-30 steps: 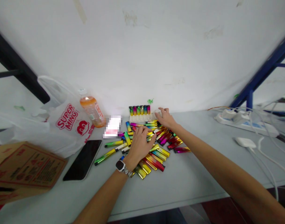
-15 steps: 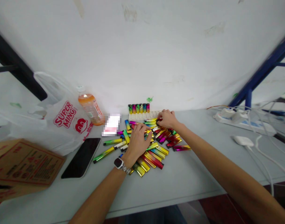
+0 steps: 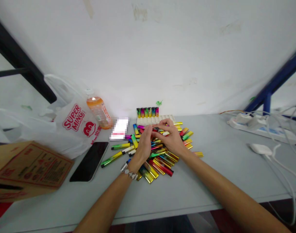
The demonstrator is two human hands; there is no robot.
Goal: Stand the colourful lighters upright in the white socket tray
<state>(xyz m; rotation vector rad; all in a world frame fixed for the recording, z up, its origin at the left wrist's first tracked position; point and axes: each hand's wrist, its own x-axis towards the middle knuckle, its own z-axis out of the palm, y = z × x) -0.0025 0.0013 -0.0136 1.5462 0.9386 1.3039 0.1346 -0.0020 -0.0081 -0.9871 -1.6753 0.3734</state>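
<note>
Room on the tabletop (image 3: 218, 145) at three o'clock from the piled lighters (image 3: 162, 160), front edge (image 3: 182, 212) at six. Pinching a dark-topped lighter (image 3: 156, 129) in the right hand (image 3: 172, 137) toward twelve; curving the left hand (image 3: 144, 145) alongside, grip unclear.

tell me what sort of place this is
Probably an informal work area: a grey table bears a pile of what look like lighters, with a power strip to the right.

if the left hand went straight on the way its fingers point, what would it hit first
Probably the white tray, just beyond the left hand, with upright lighters behind; depth is hard to judge.
</note>
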